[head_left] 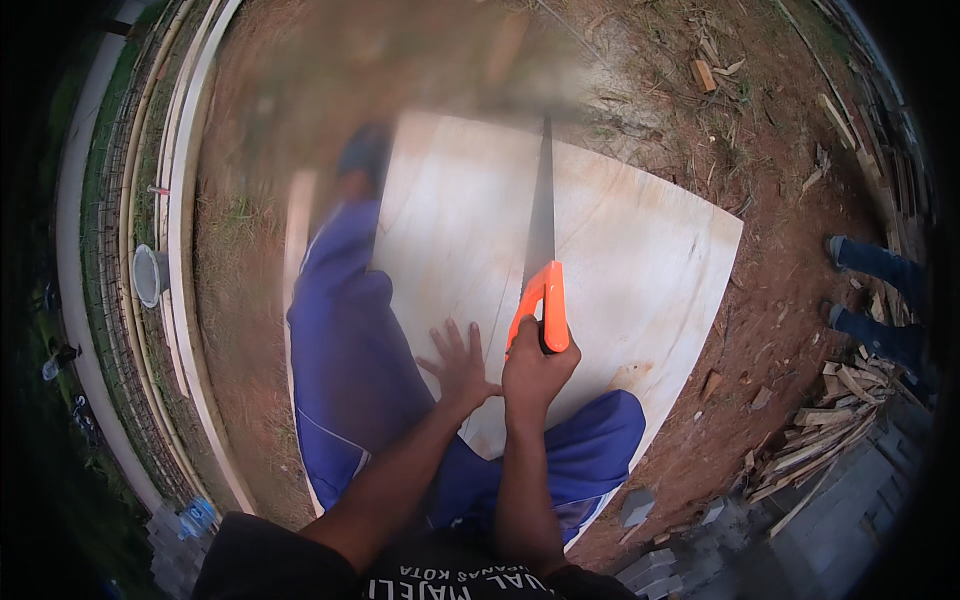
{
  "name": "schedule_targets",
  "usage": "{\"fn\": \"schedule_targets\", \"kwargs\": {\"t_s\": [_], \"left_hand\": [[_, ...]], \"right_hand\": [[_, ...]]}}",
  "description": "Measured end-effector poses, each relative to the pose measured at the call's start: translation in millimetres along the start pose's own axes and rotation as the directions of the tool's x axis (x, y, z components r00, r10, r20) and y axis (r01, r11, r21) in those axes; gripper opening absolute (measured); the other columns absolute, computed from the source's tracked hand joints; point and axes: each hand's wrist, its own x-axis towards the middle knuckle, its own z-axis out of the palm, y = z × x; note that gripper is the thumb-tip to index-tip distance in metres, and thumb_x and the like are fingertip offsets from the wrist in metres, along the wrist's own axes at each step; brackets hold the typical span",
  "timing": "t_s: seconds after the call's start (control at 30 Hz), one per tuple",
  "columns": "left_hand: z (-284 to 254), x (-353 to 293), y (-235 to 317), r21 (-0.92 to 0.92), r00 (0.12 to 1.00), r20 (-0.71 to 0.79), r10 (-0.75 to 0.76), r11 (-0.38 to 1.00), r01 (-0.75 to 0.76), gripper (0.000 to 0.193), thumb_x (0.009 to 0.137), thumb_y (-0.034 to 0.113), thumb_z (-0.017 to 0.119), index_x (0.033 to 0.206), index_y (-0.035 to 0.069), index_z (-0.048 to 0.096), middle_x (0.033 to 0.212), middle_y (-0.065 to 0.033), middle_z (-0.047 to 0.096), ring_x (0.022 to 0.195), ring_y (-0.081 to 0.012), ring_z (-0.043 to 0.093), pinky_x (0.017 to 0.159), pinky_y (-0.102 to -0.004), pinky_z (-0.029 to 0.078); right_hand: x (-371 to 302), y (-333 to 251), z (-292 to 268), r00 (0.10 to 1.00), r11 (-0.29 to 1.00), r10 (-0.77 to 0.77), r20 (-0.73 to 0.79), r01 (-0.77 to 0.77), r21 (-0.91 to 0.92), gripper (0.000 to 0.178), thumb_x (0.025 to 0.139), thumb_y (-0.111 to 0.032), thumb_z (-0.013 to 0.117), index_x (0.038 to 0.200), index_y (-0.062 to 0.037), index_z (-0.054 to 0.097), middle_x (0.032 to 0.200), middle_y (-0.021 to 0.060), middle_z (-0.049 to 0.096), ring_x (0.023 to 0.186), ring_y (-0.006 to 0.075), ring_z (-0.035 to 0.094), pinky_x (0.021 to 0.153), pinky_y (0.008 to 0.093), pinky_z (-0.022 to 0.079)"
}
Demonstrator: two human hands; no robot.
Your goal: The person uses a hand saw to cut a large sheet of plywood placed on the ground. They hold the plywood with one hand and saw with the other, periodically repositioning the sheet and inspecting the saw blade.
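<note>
A pale plywood sheet (640, 240) lies beneath me, and my legs in blue trousers rest on it. My right hand (538, 370) is wrapped round the orange handle of a handsaw (543, 215). The saw's blade points away from me, over the board toward its far edge. A thin line runs along the board beside the blade; whether it is a cut or a mark I cannot tell. Just left of the saw handle, my left hand (462, 368) lies flat on the plywood with its fingers spread. Blur covers part of the upper left of the view.
Long timbers and poles (180, 200) run along the left, with a grey bucket (150, 276) beside them. Wood offcuts (825, 430) are heaped at lower right, near grey blocks (650, 575). Another person's legs in jeans (875, 265) show at the right. An orange-brown wood scrap (703, 75) lies on the ground.
</note>
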Motion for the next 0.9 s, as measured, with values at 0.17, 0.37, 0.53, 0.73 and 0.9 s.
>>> {"fn": "schedule_targets", "kwargs": {"t_s": [0.17,0.37,0.53,0.73,0.9], "left_hand": [[-22.5,-2.3,21.4,-0.04,0.998,0.046,0.041,0.998,-0.039,0.155,0.058,0.072,0.089,0.168,0.01,-0.001,0.17,-0.0315,-0.013,0.153,-0.0614,-0.013,0.099,-0.0941,0.007],[-18.8,-5.6,4.3,-0.016,0.999,0.035,-0.003,1.0,0.003,0.154,0.058,0.073,0.088,0.169,0.012,0.0,0.171,-0.0307,-0.013,0.154,-0.0604,-0.012,0.099,-0.0944,0.008],[-12.5,-2.3,0.4,-0.052,0.997,0.067,0.037,0.998,-0.034,0.156,0.058,0.072,0.088,0.168,0.01,-0.003,0.168,-0.033,-0.021,0.151,-0.0606,-0.022,0.096,-0.0955,0.005],[-12.6,-5.1,2.1,-0.063,0.995,0.091,0.049,0.997,-0.043,0.159,0.056,0.072,0.09,0.168,0.01,-0.005,0.167,-0.0342,-0.024,0.149,-0.0605,-0.026,0.095,-0.096,0.002],[-15.9,-8.9,-0.3,-0.113,0.994,0.104,0.032,0.993,-0.02,0.16,0.055,0.07,0.091,0.168,0.01,-0.006,0.167,-0.0337,-0.024,0.149,-0.0614,-0.026,0.095,-0.0959,0.003]], "right_hand": [[150.0,-37.8,54.8,0.993,0.989,-0.101,-0.062,0.093,-0.114,0.011,0.09,-0.003,0.058,0.085,0.0056,0.061,0.065,0.0068,0.055,0.06,0.0139,0.052,0.061,0.0373,0.044],[11.5,9.7,6.6,0.995,0.995,-0.092,-0.03,0.093,0.026,0.022,0.091,-0.006,0.058,0.071,0.0022,0.051,0.06,0.0005,0.049,0.053,0.0079,0.043,0.051,0.0303,0.037],[45.3,-0.1,24.3,0.998,0.998,-0.044,-0.038,0.046,0.036,0.022,0.092,-0.005,0.055,0.071,-0.0004,0.05,0.058,0.0009,0.047,0.049,0.0086,0.04,0.048,0.0299,0.034],[120.5,-22.8,49.1,0.996,0.992,-0.078,0.032,0.081,-0.101,0.02,0.091,-0.004,0.053,0.072,-0.0034,0.046,0.059,-0.0005,0.044,0.049,0.0081,0.041,0.046,0.0299,0.035],[-8.3,-9.0,-2.1,0.999,1.0,-0.018,-0.04,0.019,0.022,0.013,0.088,0.001,0.053,0.076,0.0005,0.051,0.06,-0.0001,0.045,0.05,0.0081,0.043,0.048,0.0294,0.038]]}}
